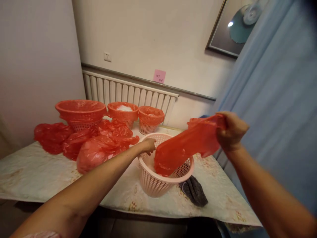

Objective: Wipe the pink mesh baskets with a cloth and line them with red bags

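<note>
A pink perforated basket (158, 185) stands upright near the front of the table. My right hand (231, 130) is closed round the gathered end of a red plastic bag (184, 145), raised to the right of the basket. The bag's lower end hangs inside the basket. My left hand (148, 146) is over the basket's left rim, its fingers bent towards the bag; whether they grip anything is too small to make out.
Three baskets lined with red bags, a large one (81, 112), a middle one (123, 114) and a small one (151, 119), stand at the back. Several filled red bags (99, 148) lie left. A dark cloth (194, 191) lies right of the pink basket. A blue curtain (274, 99) hangs right.
</note>
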Tool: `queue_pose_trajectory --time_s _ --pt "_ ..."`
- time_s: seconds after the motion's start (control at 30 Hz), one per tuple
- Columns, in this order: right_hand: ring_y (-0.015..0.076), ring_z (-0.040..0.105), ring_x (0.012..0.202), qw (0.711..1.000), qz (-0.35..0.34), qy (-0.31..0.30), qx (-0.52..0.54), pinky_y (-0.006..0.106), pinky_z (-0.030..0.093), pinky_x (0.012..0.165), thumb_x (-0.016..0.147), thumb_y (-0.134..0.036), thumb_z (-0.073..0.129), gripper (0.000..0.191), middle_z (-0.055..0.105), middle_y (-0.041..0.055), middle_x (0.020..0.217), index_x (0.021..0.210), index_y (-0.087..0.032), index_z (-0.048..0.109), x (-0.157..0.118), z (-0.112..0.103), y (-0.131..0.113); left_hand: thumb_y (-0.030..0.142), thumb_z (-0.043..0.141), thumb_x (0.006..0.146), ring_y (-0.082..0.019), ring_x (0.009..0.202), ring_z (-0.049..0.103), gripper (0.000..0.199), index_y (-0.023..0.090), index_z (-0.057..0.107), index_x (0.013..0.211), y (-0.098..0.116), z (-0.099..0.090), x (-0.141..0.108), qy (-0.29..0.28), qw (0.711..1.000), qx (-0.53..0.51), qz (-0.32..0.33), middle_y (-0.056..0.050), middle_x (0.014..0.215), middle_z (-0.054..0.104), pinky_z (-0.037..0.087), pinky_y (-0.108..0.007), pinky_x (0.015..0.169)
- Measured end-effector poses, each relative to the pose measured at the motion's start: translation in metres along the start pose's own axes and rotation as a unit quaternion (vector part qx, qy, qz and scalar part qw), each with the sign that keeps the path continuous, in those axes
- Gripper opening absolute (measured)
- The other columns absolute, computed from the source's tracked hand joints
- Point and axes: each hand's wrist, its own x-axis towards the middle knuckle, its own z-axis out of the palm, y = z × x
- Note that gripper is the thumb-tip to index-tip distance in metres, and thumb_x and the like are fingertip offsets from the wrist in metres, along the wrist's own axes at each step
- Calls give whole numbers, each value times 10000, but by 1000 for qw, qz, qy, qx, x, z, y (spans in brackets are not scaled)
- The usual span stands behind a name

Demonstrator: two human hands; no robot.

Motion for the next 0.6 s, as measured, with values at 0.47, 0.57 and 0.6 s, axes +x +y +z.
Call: queue_pose_trajectory --time_s 0.47,0.57,0.6 --pt "145 467 610 898 -111 -396 154 277 298 575 812 -124 444 191 572 10 691 877 -196 609 -101 -3 -145 340 753 762 -174 426 604 270 158 679 948 44 7 -42 -131 974 -147 -109 -53 589 653 407 -232 436" --pt "153 496 633 889 -104 -414 165 284 311 587 860 -163 454 170 591 14 719 921 -198 609 -94 -13 -150 300 785 723 -193 478 616 236 169 684 892 39 14 -45 -86 981 -114 -129 -65 635 687 400 -231 438" --pt "158 511 651 888 -97 -418 167 286 322 596 863 -166 462 167 600 18 736 940 -198 606 -92 -16 -150 282 793 708 -209 529 638 234 175 684 885 36 15 -46 -57 984 -111 -129 -71 677 705 412 -233 450"
